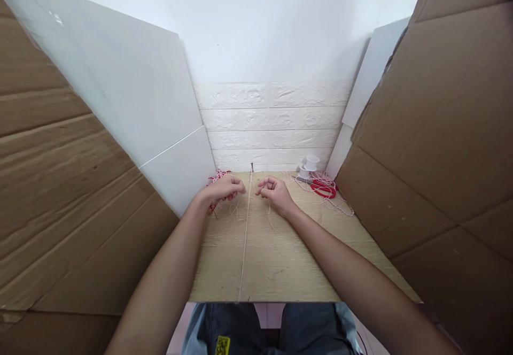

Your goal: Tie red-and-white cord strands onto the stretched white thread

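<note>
A pale cord [245, 242] runs taut from a dark nail [252, 164] at the back of the wooden table to its front edge. Just left of the cord, my left hand [226, 188] is closed in a pinch, with fine thread ends [237, 214] below it. On the other side, my right hand [276, 193] also pinches, fingertips close to the cord. A thin cream thread [254, 188] crosses near the cord between both hands. Another loose thread [272, 221] trails below my right hand. The fingertips partly hide what they grip.
At the back right lie red-handled scissors [324, 188], white spools [310, 162] and pink-white cord [340, 207]. Red and white cord [219, 174] is bunched behind my left hand. Cardboard panels [436, 130] flank the wooden table [288, 269]; a white brick-patterned wall [276, 120] stands behind.
</note>
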The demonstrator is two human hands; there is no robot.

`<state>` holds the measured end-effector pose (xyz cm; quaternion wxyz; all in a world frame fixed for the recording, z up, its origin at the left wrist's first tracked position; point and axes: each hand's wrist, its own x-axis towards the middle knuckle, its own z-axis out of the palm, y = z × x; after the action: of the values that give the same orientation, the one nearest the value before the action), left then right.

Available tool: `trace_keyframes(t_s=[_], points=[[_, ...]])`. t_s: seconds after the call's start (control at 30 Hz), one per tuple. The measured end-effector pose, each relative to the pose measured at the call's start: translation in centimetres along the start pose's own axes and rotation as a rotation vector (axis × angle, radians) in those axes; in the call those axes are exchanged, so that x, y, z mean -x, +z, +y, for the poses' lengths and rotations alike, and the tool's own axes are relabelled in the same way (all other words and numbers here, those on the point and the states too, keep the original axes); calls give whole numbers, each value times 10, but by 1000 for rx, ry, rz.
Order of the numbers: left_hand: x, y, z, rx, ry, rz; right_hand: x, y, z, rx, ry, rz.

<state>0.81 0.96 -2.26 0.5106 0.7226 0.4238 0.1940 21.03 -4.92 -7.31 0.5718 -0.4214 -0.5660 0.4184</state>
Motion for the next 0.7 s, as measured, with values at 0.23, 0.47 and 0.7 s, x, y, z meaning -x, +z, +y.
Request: trace_keyframes(t_s=[0.23, 0.47, 0.7], points=[[3, 8, 4, 264, 6, -82, 1, 2, -2, -151, 85, -22], [-2, 2, -7, 229, -77, -105, -2, 1, 14, 52, 83, -49], [-3, 0, -9, 164, -112, -89, 5, 0, 10, 444, -23, -102]])
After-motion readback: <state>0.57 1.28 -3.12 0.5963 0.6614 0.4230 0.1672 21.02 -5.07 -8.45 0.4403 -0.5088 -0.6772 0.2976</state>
